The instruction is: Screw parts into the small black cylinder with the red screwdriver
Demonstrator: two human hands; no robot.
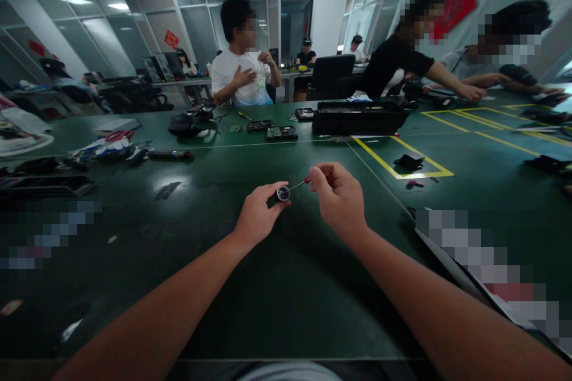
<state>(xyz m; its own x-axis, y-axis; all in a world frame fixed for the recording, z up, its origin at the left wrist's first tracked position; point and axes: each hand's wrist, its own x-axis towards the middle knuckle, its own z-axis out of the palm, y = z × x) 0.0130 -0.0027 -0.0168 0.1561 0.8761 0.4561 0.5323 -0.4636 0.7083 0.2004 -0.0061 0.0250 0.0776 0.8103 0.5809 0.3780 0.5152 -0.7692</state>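
Note:
My left hand (258,214) pinches a small round silver-and-black part (283,193) between thumb and fingers, held above the dark green table (277,292). My right hand (338,196) grips a thin screwdriver (298,184) with a red handle. Its metal tip points left and meets the round part. Both hands hover close together over the table's middle, forearms reaching in from the bottom edge.
Across the table lie circuit boards (281,133), a long black case (357,118), a black bag (190,124) and tools at the left (170,155). Yellow tape (402,174) frames a small black piece (409,161). One person sits opposite; two people lean in at the far right.

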